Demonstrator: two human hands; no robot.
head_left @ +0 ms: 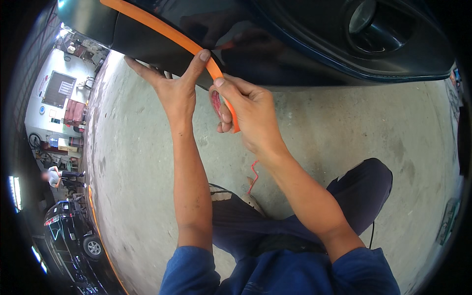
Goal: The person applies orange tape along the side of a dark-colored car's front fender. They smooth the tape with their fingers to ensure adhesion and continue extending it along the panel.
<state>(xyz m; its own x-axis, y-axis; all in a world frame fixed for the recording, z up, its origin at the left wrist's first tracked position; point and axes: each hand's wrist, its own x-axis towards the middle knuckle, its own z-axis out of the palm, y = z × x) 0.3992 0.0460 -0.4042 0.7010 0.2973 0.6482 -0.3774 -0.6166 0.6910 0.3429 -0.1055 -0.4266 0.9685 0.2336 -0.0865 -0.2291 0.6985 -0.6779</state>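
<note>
A strip of orange masking tape [152,22] runs along a dark car bumper [246,49], from the upper left down to my hands. My left hand [177,91] is open, its thumb pressed on the tape near the bumper's lower edge. Its fingers are spread, some partly hidden behind that edge. Just to the right, my right hand [255,105] is closed on the roll of tape [215,101], with the thumb on the strip. Part of the roll is hidden by the fingers.
A round lamp recess [376,27] is in the bumper at the upper right. A thin red strip [254,177] lies on the concrete floor [132,147] by my shoe. Far left are a person [56,176], a dark parked vehicle [73,236] and a red cabinet [74,112].
</note>
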